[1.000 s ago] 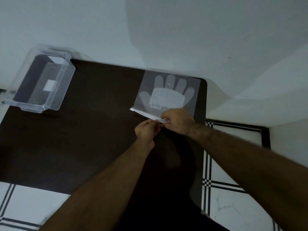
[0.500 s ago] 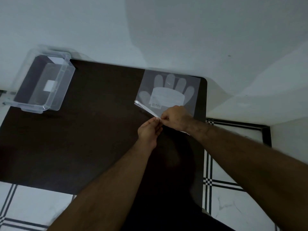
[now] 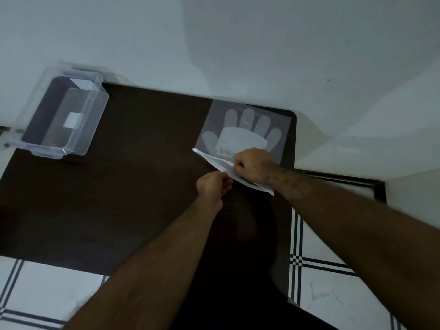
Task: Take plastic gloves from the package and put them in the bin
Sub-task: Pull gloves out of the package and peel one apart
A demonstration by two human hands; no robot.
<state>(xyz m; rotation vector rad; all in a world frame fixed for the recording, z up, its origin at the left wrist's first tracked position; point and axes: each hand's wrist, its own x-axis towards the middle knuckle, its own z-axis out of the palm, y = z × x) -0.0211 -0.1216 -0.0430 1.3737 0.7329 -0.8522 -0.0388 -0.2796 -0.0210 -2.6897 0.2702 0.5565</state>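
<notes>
Bare table (image 3: 142, 186) between package (image 3: 242, 134) and bin (image 3: 64, 120); path seemingly unobstructed.

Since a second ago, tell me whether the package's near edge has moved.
Yes. The package's near edge, pinched by both hands, has lifted and swung clockwise against the table's right edge; its right end now points toward the person.

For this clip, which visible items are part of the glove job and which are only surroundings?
Part of the job:
- glove package, near edge lifted
- clear bin, far left of the table, no gloves visible inside
- left hand and right hand, both pinching the package's near edge

Only surroundings:
- dark table
- tiled floor
- white wall
</notes>
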